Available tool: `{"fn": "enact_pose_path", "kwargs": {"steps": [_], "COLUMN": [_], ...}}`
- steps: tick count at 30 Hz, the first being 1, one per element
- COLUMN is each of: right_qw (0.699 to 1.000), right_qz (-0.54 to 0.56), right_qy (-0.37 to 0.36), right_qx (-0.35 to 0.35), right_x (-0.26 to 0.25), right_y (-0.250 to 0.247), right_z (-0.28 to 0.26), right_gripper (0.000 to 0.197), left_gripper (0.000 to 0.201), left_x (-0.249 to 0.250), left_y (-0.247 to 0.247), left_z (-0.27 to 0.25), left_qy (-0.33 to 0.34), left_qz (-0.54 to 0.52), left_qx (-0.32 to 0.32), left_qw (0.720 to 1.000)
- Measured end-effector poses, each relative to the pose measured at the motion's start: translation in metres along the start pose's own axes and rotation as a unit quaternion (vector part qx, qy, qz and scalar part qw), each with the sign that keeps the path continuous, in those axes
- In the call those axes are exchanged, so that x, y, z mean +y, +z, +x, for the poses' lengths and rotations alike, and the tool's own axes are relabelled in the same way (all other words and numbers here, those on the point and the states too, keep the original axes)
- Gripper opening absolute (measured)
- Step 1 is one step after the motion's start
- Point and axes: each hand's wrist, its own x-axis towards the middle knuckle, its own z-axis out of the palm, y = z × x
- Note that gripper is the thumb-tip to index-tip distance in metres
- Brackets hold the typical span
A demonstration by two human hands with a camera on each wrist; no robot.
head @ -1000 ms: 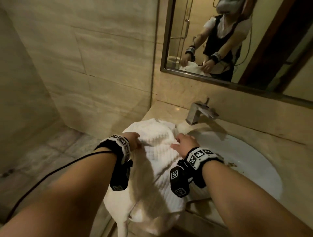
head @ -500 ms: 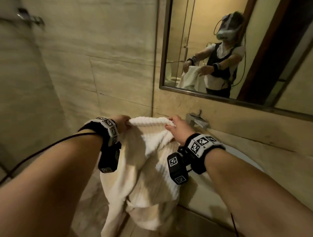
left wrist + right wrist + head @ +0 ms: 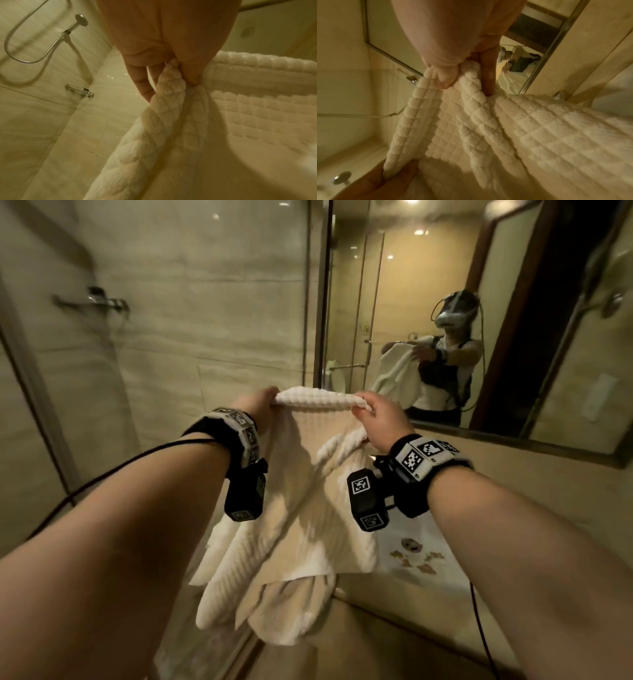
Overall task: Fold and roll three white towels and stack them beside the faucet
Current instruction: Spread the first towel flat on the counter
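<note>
A white waffle-textured towel (image 3: 301, 508) hangs in the air in front of me, its top edge stretched level between both hands. My left hand (image 3: 265, 402) pinches the left end of that edge, and my right hand (image 3: 368, 414) pinches the right end. The left wrist view shows thumb and fingers (image 3: 145, 86) clamped on the bunched towel (image 3: 171, 121). In the right wrist view the thumb and a finger pinch folds of the towel (image 3: 488, 128). The cloth droops in twisted folds below the hands. The faucet is hidden behind the towel in the head view.
The counter (image 3: 394, 611) edge runs along the lower right, with a sink basin (image 3: 418, 559) holding brown flecks. A wall mirror (image 3: 445, 302) faces me. A shower mixer (image 3: 102, 301) and glass panel stand at left; a shower hose (image 3: 34, 47) hangs there.
Both hands have lifted the towel off the counter to chest height, and its top edge now runs straight between them. My view has tilted up toward the mirror.
</note>
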Motion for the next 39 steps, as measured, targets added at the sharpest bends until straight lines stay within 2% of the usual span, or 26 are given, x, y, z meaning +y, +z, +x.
{"fn": "enact_pose_path", "kwargs": {"steps": [5, 9, 12, 19, 22, 25, 29, 31, 33, 35, 39], "right_qw": [0.998, 0.994, 0.987, 0.955, 0.942, 0.933, 0.917, 0.906, 0.886, 0.864, 0.827], "right_qz": [-0.014, -0.046, -0.066, -0.141, -0.15, -0.158, -0.2, -0.234, -0.255, -0.269, -0.274], "right_qy": [0.007, 0.034, 0.063, 0.151, 0.182, 0.224, 0.299, 0.341, 0.386, 0.416, 0.44], "right_qx": [0.058, 0.098, 0.132, 0.212, 0.238, 0.235, 0.174, 0.092, -0.008, -0.089, -0.215], "right_x": [0.007, 0.024, 0.043, 0.1, 0.13, 0.165, 0.22, 0.252, 0.284, 0.317, 0.363], "right_y": [-0.064, -0.12, -0.166, -0.263, -0.288, -0.291, -0.268, -0.247, -0.224, -0.198, -0.164], "right_z": [-0.021, -0.042, -0.066, -0.135, -0.16, -0.179, -0.2, -0.208, -0.219, -0.222, -0.199], "right_gripper": [0.033, 0.029, 0.03, 0.031, 0.031, 0.031, 0.036, 0.036, 0.036, 0.037, 0.037], "left_gripper": [0.026, 0.027, 0.026, 0.03, 0.034, 0.033, 0.029, 0.029, 0.026, 0.027, 0.035], "left_x": [0.063, 0.119, 0.164, 0.274, 0.314, 0.337, 0.346, 0.337, 0.323, 0.311, 0.306], "left_y": [-0.005, 0.007, 0.024, 0.079, 0.11, 0.145, 0.204, 0.242, 0.277, 0.315, 0.375], "left_z": [-0.017, -0.03, -0.038, -0.056, -0.061, -0.056, -0.04, -0.03, -0.024, -0.016, 0.0], "left_qy": [0.033, 0.083, 0.128, 0.247, 0.286, 0.315, 0.295, 0.275, 0.278, 0.296, 0.287], "left_qz": [-0.06, -0.09, -0.093, -0.085, -0.071, -0.052, -0.056, -0.016, 0.054, 0.115, 0.136], "left_qx": [0.068, 0.082, 0.062, -0.045, -0.095, -0.13, -0.176, -0.232, -0.297, -0.363, -0.439], "left_qw": [0.995, 0.989, 0.985, 0.964, 0.951, 0.939, 0.938, 0.933, 0.912, 0.876, 0.841]}}
